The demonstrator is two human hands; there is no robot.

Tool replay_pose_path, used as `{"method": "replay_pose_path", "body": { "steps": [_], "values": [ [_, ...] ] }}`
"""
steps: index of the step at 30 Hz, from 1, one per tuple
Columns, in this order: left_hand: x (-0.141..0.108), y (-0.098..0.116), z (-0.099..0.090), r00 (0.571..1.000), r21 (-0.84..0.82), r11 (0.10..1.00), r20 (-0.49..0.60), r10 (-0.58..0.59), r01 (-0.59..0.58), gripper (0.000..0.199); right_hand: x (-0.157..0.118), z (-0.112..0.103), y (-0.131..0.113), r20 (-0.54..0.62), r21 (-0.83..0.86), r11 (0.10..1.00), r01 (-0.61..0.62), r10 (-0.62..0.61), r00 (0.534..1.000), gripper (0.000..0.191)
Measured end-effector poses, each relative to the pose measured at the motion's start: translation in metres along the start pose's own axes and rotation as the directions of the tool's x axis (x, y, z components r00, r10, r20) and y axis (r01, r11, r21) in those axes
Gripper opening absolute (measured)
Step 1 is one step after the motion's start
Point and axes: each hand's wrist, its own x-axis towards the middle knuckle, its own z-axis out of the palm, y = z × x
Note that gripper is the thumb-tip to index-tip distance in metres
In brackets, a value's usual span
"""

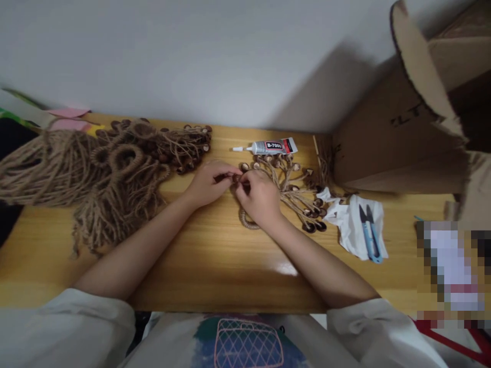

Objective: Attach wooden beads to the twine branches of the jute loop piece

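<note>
My left hand (210, 183) and my right hand (262, 197) meet above the middle of the table, both with fingers pinched together. Between their fingertips is a small brown cap (236, 179), largely covered by the fingers. Under and beside my right hand lies a coiled twine ring (247, 220). To its right, a bunch of twine cords (289, 191) fans out, with small brown cup-shaped caps (308, 225) at the ends. Just behind the hands lies a glue tube (268, 147) marked B-7000, its white nozzle pointing left.
A large heap of twine tassels (115, 189) with wrapped rings and brown caps covers the left side. Blue-handled thread snips (370, 235) rest on a crumpled white plastic bag (351, 232) at right. An open cardboard box (391, 138) stands behind them. A wall closes off the back.
</note>
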Motion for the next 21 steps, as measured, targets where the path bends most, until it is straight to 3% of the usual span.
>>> {"method": "replay_pose_path", "body": {
  "steps": [5, 21],
  "values": [
    [0.0005, 0.0008, -0.002, 1.0, 0.004, 1.0, 0.01, 0.017, -0.017, 0.026, 0.0011, -0.003, -0.0027, 0.054, -0.016, 0.999, -0.028, 0.029, 0.998, 0.014],
    [0.001, 0.0026, -0.0023, 1.0, -0.013, 1.0, 0.016, -0.022, 0.023, 0.028, 0.0004, -0.0034, -0.003, 0.067, -0.04, 0.999, -0.025, 0.028, 0.997, 0.017]
  ]
}}
